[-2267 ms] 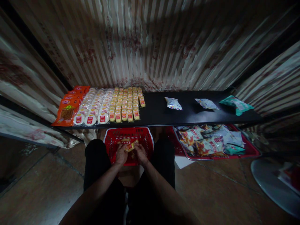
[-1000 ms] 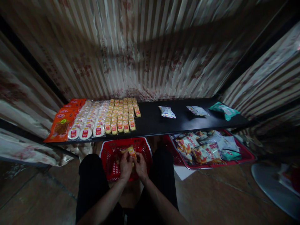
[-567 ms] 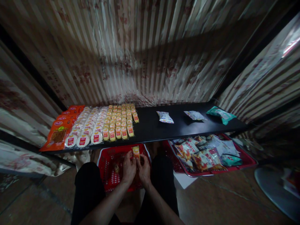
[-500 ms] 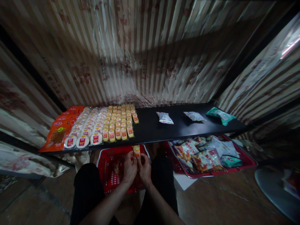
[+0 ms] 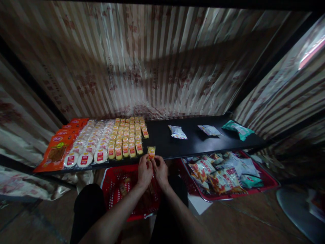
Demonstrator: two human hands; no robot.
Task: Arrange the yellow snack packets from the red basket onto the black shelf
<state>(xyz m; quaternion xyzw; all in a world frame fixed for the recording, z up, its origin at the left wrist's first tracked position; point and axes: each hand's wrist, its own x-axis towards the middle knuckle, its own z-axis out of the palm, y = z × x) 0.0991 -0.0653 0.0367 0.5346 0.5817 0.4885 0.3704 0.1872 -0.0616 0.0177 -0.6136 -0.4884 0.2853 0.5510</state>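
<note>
The left hand (image 5: pixel 145 172) and the right hand (image 5: pixel 160 170) are side by side. The fingers (image 5: pixel 144 159) of both pinch the near end of one small yellow packet (image 5: pixel 151 153). The held packet is at the front edge of the black shelf (image 5: pixel 162 135); whether it touches the shelf cannot be determined. Its long axis runs away from the person, nearly square to the front edge, with the free end pointing beyond the fingers toward the striped curtain (image 5: pixel 157 61). Its red and orange label faces the camera.

Just left of the fingers, arranged yellow packets (image 5: pixel 125 145) lie in close columns, long axes running roughly front to back. One loose packet (image 5: pixel 145 132) lies beyond the fingers, slightly left, at the right edge of the group. Farther left are round white packets (image 5: pixel 85 159), then overlapping orange packets (image 5: pixel 56 152).

Right of and beyond the fingers, two striped-edge packets (image 5: pixel 178 132) and a green packet (image 5: pixel 238 129) lie well apart from one another. Below the fingers is a red basket (image 5: pixel 105 179) holding a few items, indistinct in shadow. Lower right of the fingers, a second basket (image 5: pixel 236 195) holds piled bags (image 5: pixel 223 181).
</note>
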